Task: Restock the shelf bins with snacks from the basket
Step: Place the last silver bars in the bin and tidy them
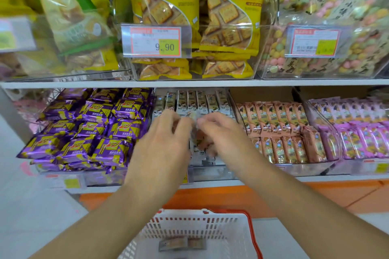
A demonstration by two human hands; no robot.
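Note:
Both my hands reach into the middle bin on the lower shelf, which holds white snack packets standing in a row. My left hand and my right hand meet over the bin, fingers curled around blurred white packets between them. Below, the white basket with a red rim sits on the floor, and two small grey-brown packets lie in its bottom.
Purple packets fill the bin on the left; peach packets and pink packets fill those on the right. The upper shelf carries clear bins of yellow cracker bags, green bags and pastel candies, with price tags.

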